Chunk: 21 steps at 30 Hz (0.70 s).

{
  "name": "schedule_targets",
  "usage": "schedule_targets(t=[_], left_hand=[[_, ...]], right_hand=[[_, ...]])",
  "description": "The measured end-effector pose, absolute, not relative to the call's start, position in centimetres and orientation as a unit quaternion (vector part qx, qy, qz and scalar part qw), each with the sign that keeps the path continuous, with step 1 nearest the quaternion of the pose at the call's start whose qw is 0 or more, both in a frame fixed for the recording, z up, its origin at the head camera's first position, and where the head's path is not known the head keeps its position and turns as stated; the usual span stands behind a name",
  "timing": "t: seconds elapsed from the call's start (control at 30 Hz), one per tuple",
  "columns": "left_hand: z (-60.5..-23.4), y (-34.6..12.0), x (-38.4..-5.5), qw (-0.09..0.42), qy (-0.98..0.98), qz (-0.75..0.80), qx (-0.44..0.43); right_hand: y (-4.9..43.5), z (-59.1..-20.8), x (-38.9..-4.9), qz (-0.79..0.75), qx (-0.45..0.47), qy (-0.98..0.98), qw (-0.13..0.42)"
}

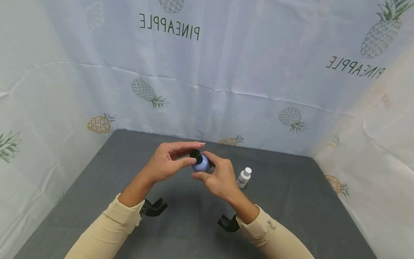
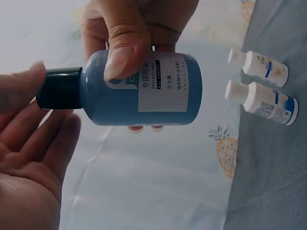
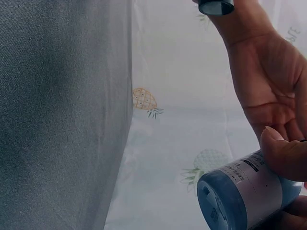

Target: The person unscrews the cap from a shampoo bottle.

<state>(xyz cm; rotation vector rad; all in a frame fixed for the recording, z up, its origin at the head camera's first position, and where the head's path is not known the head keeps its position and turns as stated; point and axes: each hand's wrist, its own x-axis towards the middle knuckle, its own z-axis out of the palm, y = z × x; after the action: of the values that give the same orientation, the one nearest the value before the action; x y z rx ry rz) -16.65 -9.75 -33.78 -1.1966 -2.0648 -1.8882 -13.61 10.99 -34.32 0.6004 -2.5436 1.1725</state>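
Above the table, my right hand (image 1: 221, 177) grips a blue shampoo bottle (image 2: 141, 88) by its body, thumb across the printed label. The bottle is tilted, its black cap (image 2: 60, 88) toward my left hand (image 1: 165, 162). My left thumb lies on the cap, with the fingers round its far side and the forefinger stretched out over it in the head view. In the right wrist view the bottle's base (image 3: 216, 203) faces the camera, while the cap end is hidden behind the right hand.
Two small white bottles stand on the grey table beyond the hands, the nearer one (image 2: 266, 103) and another (image 2: 266, 67) beside it. A pineapple-print curtain (image 1: 210, 64) encloses the table (image 1: 284, 201) at the back and sides. Black wrist mounts (image 1: 154, 207) jut from both sleeves.
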Motion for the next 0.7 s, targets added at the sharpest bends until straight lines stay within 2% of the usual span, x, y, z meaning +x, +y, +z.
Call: schedule_targets(t=[0.2,0.7], left_hand=[[-33.65,-9.79,-16.76,0.028,-0.672,-0.623,-0.399],[-33.92,-9.35,-16.83,0.049,-0.686,-0.639,-0.346]], right_hand=[[11.02,-34.29,-13.49,0.408,0.198,-0.881,0.136],[10.91,-34.37,-13.61,0.402,0.183,-0.887,0.137]])
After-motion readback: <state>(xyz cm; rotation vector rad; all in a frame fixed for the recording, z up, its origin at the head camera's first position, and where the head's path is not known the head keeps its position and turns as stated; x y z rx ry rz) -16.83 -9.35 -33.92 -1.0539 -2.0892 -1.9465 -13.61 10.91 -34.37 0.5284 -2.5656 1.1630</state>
